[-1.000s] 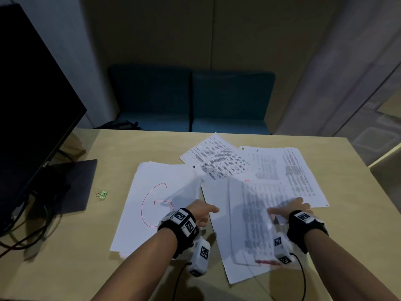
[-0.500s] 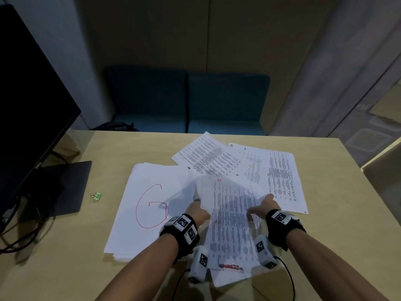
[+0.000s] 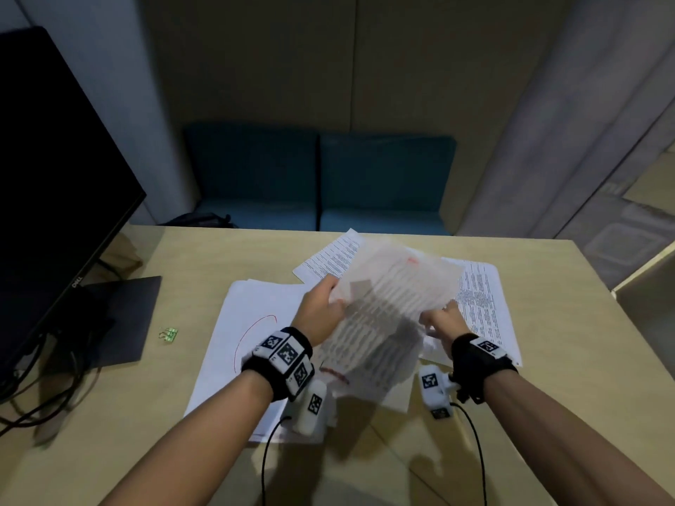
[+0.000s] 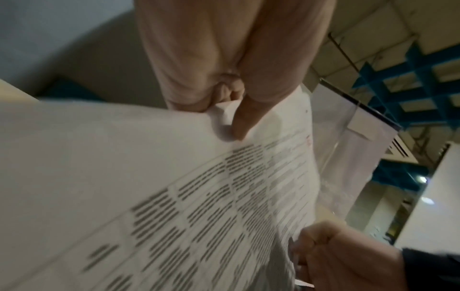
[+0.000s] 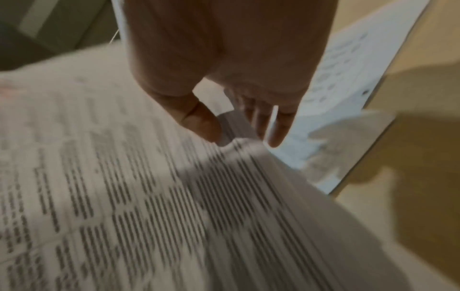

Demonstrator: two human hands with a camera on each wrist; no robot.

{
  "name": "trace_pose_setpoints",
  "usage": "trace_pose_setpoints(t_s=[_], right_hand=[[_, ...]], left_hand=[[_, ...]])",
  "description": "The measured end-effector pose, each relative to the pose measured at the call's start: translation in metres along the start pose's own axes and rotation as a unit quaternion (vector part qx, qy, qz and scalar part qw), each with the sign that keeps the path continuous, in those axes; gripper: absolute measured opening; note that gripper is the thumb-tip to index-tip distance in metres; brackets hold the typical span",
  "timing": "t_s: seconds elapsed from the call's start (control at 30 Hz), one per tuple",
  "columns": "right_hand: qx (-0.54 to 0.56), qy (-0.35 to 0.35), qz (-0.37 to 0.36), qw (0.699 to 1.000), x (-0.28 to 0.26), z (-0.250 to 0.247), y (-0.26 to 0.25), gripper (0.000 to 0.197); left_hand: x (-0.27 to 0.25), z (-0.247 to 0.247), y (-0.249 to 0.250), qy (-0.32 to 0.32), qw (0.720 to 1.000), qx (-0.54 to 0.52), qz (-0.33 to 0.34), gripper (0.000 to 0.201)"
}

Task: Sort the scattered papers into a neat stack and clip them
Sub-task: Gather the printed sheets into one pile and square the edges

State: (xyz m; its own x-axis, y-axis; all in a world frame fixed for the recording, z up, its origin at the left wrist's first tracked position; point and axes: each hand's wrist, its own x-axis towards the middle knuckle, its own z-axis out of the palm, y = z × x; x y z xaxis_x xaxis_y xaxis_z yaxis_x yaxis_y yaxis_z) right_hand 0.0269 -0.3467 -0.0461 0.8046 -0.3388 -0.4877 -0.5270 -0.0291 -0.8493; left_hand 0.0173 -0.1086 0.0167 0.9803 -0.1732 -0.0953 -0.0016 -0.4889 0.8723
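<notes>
Both forearms are reaching forward, wrists banded. Left hand [image 3: 318, 313] is pinching the left edge of the sheets [image 3: 387, 315], thumb [image 4: 245, 116] pressing on top, fingers curling under. Right hand [image 3: 443, 323] is gripping the right edge, thumb [image 5: 201, 124] on top, fingers underneath. Both hands are raised off the table.

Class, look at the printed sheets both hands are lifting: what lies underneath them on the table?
Under the lifted printed sheets, two printed pages poke out beyond them, and the white stack with a red mark lies to the left. What lies directly beneath is covered.
</notes>
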Motion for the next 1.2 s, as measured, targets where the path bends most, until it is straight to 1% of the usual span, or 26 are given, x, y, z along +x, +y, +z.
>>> trace_pose_setpoints(t_s=[0.07, 0.13, 0.2, 0.27, 0.33, 0.4, 0.43, 0.47, 0.5, 0.57, 0.6, 0.67, 0.73, 0.77, 0.8, 0.87, 0.9, 0.97, 1.03, 1.1, 1.2], right_hand=[[0.029, -0.004, -0.045, 0.999, -0.006, 0.012, -0.007, 0.050], [0.029, 0.012, -0.133, 0.991, -0.018, 0.026, -0.022, 0.042], [0.026, 0.009, -0.219, 0.975, -0.033, 0.041, -0.040, 0.043], [0.032, -0.022, -0.277, 0.960, -0.049, 0.057, -0.055, 0.046], [0.048, -0.054, -0.305, 0.950, -0.063, 0.070, -0.063, 0.046], [0.059, -0.078, -0.292, 0.951, -0.074, 0.079, -0.062, 0.052], [0.061, -0.094, -0.275, 0.955, -0.075, 0.082, -0.058, 0.056], [0.059, -0.112, -0.262, 0.957, -0.077, 0.085, -0.054, 0.057], [0.045, -0.122, -0.251, 0.959, -0.079, 0.088, -0.049, 0.056], [-0.001, -0.110, -0.227, 0.968, -0.079, 0.096, -0.040, 0.056], [-0.027, -0.091, -0.214, 0.972, -0.079, 0.101, -0.038, 0.055], [-0.076, -0.055, -0.186, 0.978, -0.079, 0.109, -0.037, 0.048], [-0.102, -0.036, -0.159, 0.981, -0.083, 0.115, -0.040, 0.038], [-0.106, -0.032, -0.169, 0.979, -0.085, 0.118, -0.042, 0.034], [-0.113, -0.027, -0.193, 0.974, -0.087, 0.121, -0.044, 0.033], [-0.139, -0.016, -0.250, 0.958, -0.090, 0.129, -0.049, 0.034], [-0.151, -0.016, -0.274, 0.950, -0.090, 0.133, -0.051, 0.036], [-0.168, -0.028, -0.290, 0.942, -0.090, 0.143, -0.050, 0.039], [-0.184, -0.060, -0.255, 0.947, -0.087, 0.152, -0.044, 0.038], [-0.212, -0.104, -0.188, 0.953, -0.083, 0.160, -0.030, 0.040], [-0.256, -0.162, -0.107, 0.947, -0.079, 0.166, -0.009, 0.053]], left_hand=[[-0.001, -0.011, 0.003, 0.040, 0.999, -0.014, 0.032, 0.013], [-0.001, -0.018, 0.002, 0.089, 0.994, -0.031, 0.062, 0.012], [-0.003, -0.025, -0.001, 0.143, 0.986, -0.048, 0.070, 0.008], [-0.006, -0.030, -0.003, 0.201, 0.974, -0.067, 0.074, 0.006], [-0.011, -0.035, -0.005, 0.261, 0.958, -0.092, 0.076, 0.009], [-0.019, -0.038, -0.014, 0.321, 0.940, -0.101, 0.050, 0.013], [-0.024, -0.039, -0.019, 0.340, 0.934, -0.107, 0.032, 0.015], [-0.028, -0.040, -0.026, 0.342, 0.932, -0.120, 0.014, 0.019], [-0.031, -0.041, -0.033, 0.331, 0.934, -0.131, -0.004, 0.026], [-0.036, -0.041, -0.046, 0.288, 0.949, -0.117, -0.056, 0.041], [-0.036, -0.042, -0.053, 0.267, 0.956, -0.093, -0.084, 0.043], [-0.036, -0.043, -0.066, 0.237, 0.963, -0.035, -0.123, 0.034], [-0.034, -0.047, -0.074, 0.231, 0.963, 0.003, -0.135, 0.017], [-0.033, -0.051, -0.075, 0.240, 0.961, 0.009, -0.135, 0.011], [-0.032, -0.055, -0.074, 0.253, 0.958, 0.011, -0.136, 0.012], [-0.031, -0.066, -0.070, 0.290, 0.947, 0.010, -0.136, 0.019], [-0.031, -0.072, -0.069, 0.308, 0.942, 0.007, -0.133, 0.020], [-0.032, -0.084, -0.071, 0.330, 0.932, 0.008, -0.150, 0.020], [-0.033, -0.095, -0.081, 0.322, 0.927, 0.025, -0.190, 0.028], [-0.036, -0.102, -0.094, 0.289, 0.927, 0.054, -0.232, 0.032], [-0.041, -0.105, -0.114, 0.244, 0.922, 0.104, -0.282, 0.031]])
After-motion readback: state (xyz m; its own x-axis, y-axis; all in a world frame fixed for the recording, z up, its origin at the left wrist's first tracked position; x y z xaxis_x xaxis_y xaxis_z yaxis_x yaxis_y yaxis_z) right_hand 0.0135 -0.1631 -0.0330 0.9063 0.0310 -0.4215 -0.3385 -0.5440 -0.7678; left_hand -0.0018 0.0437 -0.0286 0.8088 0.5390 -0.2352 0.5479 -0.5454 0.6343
